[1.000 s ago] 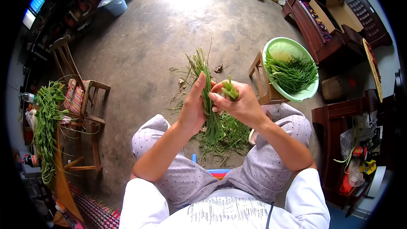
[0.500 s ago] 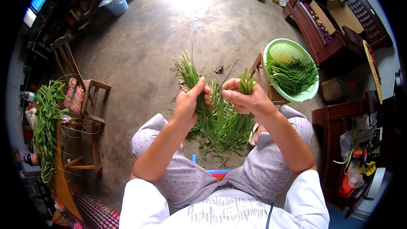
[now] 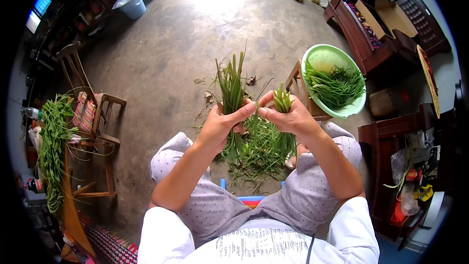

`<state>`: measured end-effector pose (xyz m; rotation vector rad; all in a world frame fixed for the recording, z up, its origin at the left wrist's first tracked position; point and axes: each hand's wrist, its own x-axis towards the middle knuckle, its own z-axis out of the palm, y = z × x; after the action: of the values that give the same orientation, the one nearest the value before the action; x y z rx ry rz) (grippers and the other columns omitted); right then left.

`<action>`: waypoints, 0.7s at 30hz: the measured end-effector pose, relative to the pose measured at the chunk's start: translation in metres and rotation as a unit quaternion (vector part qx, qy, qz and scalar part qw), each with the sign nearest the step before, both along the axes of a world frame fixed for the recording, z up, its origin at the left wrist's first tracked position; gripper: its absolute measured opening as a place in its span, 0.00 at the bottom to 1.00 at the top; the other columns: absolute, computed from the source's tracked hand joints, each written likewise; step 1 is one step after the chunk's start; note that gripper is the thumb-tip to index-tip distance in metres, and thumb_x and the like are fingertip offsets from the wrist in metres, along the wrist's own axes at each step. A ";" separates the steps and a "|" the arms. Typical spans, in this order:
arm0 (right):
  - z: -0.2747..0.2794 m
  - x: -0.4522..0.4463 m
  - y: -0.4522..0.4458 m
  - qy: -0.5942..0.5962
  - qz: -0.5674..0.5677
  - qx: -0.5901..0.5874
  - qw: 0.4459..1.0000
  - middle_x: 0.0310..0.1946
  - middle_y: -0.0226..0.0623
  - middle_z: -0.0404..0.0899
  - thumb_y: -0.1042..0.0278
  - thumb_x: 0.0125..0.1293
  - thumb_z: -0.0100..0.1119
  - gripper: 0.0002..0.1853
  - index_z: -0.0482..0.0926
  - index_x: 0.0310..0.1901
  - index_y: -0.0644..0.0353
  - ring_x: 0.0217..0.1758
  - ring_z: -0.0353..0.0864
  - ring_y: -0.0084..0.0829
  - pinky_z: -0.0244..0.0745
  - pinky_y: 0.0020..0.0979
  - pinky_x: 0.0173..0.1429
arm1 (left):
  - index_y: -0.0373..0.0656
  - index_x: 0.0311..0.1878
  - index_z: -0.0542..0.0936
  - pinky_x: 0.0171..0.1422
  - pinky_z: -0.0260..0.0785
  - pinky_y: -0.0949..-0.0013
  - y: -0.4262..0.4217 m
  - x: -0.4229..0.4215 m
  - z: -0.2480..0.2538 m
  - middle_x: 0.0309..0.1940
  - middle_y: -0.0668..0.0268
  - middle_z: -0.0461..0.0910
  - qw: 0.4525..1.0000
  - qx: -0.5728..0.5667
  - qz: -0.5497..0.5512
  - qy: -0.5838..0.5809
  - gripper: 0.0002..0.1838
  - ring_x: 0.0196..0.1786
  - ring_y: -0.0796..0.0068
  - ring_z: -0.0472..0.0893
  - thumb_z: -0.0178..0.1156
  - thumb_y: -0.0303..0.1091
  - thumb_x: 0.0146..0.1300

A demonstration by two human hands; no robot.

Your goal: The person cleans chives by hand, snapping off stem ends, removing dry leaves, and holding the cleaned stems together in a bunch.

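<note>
My left hand (image 3: 225, 123) is closed round a bunch of chives (image 3: 230, 83), the stem ends up and the leaves hanging below. A smaller bunch with evenly cut-looking stem ends (image 3: 282, 99) is held in my right hand (image 3: 292, 117). Thumb and forefinger of both hands meet between the bunches, at a thin stalk (image 3: 256, 112). On the floor beneath lies a heap of loose greens and trimmings (image 3: 256, 154). To the right of my right hand, a light green plastic colander (image 3: 362, 103) holds more chives (image 3: 337, 85).
The colander rests on a wooden chair (image 3: 295, 79). At left, leafy greens (image 3: 53, 142) hang over a wooden board beside another chair (image 3: 101, 112). A lined blue bin (image 3: 133, 9) stands farther back. Dark wooden furniture (image 3: 364, 44) lines the right side.
My left hand has moved right, closer to my right hand, and its bunch stands more upright. The fingertips of both hands now come together.
</note>
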<state>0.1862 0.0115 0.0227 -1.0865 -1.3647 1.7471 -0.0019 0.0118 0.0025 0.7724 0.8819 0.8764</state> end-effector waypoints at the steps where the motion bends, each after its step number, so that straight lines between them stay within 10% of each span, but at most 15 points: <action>1: 0.001 0.000 0.000 0.006 -0.011 -0.011 1.000 0.17 0.13 0.61 0.68 0.64 0.57 0.08 0.72 0.42 0.58 0.15 0.53 0.06 0.44 0.15 0.17 | 0.45 0.37 0.77 0.24 0.57 0.83 0.000 0.000 0.000 0.26 0.77 0.72 1.000 0.005 0.004 -0.010 0.09 0.28 0.90 0.67 0.64 0.37 0.58; 15: 0.008 0.014 0.002 0.120 -0.046 -0.069 0.989 0.15 0.15 0.62 0.68 0.65 0.56 0.10 0.70 0.43 0.60 0.14 0.54 0.07 0.47 0.15 0.17 | 0.46 0.42 0.77 0.25 0.59 0.82 0.020 -0.014 -0.015 0.33 0.75 0.74 0.953 0.036 0.301 0.032 0.11 0.35 0.89 0.70 0.64 0.25 0.55; 21: 0.006 0.010 0.001 0.110 -0.061 -0.050 0.991 0.17 0.16 0.63 0.67 0.63 0.59 0.08 0.73 0.40 0.59 0.14 0.55 0.07 0.45 0.17 0.16 | 0.41 0.46 0.76 0.24 0.58 0.83 0.000 0.001 0.005 0.40 0.65 0.80 0.999 -0.007 -0.018 -0.045 0.16 0.41 0.84 0.75 0.65 0.37 0.57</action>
<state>0.1962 0.0128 0.0290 -0.9749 -1.0651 1.8024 -0.0005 0.0122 0.0076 0.7303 0.7918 0.8650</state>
